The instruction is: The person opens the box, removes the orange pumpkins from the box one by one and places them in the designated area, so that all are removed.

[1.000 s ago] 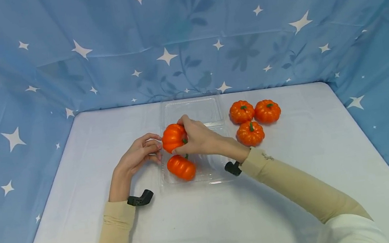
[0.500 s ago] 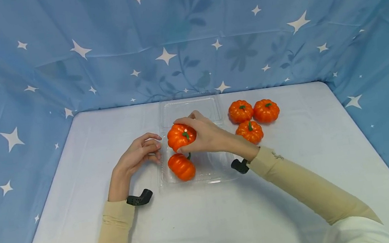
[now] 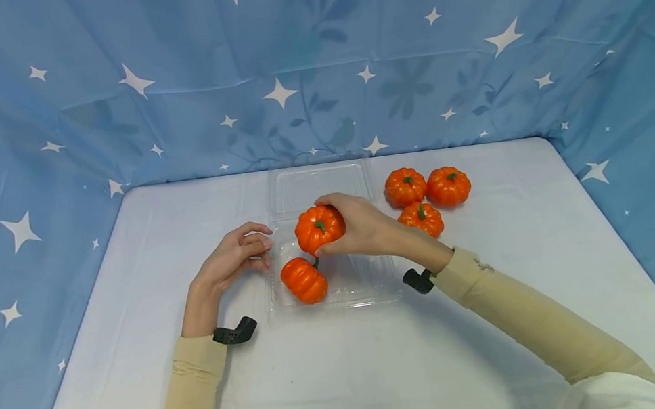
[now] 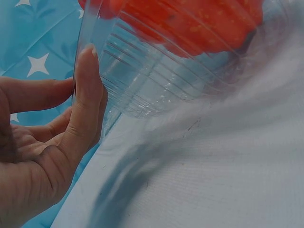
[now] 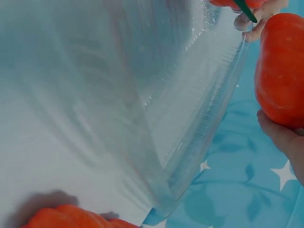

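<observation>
My right hand (image 3: 363, 225) grips a small orange toy pumpkin (image 3: 318, 229) with a green stem, above the clear plastic clamshell container (image 3: 367, 281). In the right wrist view the held pumpkin (image 5: 282, 71) is cut off by the frame edge. Another toy pumpkin (image 3: 303, 280) lies tipped on its side in the left part of the container base. At the left rim, my left hand (image 3: 238, 253) pinches the container's edge between thumb and fingers. The left wrist view shows that rim between thumb and fingertip (image 4: 88, 66), with orange behind the ribbed wall (image 4: 156, 71).
Three more toy pumpkins stand grouped right of the container: one at the back (image 3: 405, 187), one farther right (image 3: 449, 186), and one in front (image 3: 421, 220), partly behind the right wrist. The container's lid (image 3: 322, 188) lies open toward the blue star-patterned curtain (image 3: 181, 113).
My right hand has carried its pumpkin a little to the right and turned it so the stem faces up. The tipped pumpkin has shifted slightly. My left hand stays in place.
</observation>
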Demonstrator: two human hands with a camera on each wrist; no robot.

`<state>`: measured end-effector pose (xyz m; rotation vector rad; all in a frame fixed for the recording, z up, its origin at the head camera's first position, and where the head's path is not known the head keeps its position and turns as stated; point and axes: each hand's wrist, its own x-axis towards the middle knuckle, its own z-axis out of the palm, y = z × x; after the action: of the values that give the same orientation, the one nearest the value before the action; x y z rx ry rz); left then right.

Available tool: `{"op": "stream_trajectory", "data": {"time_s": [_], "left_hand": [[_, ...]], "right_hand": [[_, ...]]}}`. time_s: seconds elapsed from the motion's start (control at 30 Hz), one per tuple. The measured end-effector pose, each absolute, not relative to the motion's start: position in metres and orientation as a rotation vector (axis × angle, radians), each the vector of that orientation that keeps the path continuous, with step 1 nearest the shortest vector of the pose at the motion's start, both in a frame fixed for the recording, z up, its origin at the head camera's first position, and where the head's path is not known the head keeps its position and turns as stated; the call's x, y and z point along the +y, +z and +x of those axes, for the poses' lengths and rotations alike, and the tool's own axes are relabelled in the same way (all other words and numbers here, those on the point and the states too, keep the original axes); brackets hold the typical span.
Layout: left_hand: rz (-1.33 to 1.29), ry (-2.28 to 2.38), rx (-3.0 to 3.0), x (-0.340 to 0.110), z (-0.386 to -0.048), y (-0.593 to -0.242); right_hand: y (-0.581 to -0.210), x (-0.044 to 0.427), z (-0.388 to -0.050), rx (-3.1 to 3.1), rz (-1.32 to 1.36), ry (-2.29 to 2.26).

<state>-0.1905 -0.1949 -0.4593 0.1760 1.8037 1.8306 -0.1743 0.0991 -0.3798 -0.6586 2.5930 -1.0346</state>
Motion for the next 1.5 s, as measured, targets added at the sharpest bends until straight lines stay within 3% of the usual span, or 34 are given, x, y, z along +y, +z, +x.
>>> {"op": "stream_trajectory", "data": {"time_s": [1.03, 1.5], "left_hand": [[0.137, 1.831, 1.833, -0.193, -0.191, -0.461], [0.105, 1.831, 1.855, -0.191, -0.192, -0.459]], "right_hand": [[-0.387, 0.174, -0.142, 2.667, -0.597, -1.132], [-0.379, 0.219, -0.127, 2.723, -0.448, -1.246]]}}
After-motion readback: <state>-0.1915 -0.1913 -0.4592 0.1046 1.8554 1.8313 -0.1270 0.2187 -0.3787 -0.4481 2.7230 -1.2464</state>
